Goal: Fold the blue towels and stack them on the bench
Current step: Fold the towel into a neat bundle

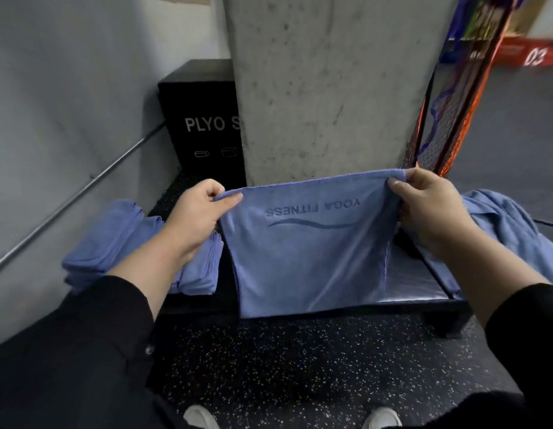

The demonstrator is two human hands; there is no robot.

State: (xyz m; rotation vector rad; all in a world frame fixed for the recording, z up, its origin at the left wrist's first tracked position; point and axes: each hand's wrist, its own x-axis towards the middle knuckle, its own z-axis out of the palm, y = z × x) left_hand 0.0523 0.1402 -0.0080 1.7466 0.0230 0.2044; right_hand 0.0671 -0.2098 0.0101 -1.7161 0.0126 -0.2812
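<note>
A blue towel (pixel 309 258) printed "YOGA FITNESS" hangs stretched in front of me over the black bench (pixel 408 281). My left hand (pixel 197 215) pinches its top left corner, and my right hand (pixel 430 205) pinches its top right corner. The towel's lower edge drops past the bench's front edge. On the left end of the bench lie stacks of folded blue towels (pixel 114 243). A heap of unfolded blue towels (pixel 504 230) lies at the right end, behind my right forearm.
A concrete pillar (pixel 327 88) stands right behind the bench. A black plyo box (pixel 200 125) sits left of the pillar against a grey wall with a metal rail (pixel 83 193). An orange-and-black net frame (pixel 448 113) leans at the right. Speckled rubber floor (pixel 300 360) lies below.
</note>
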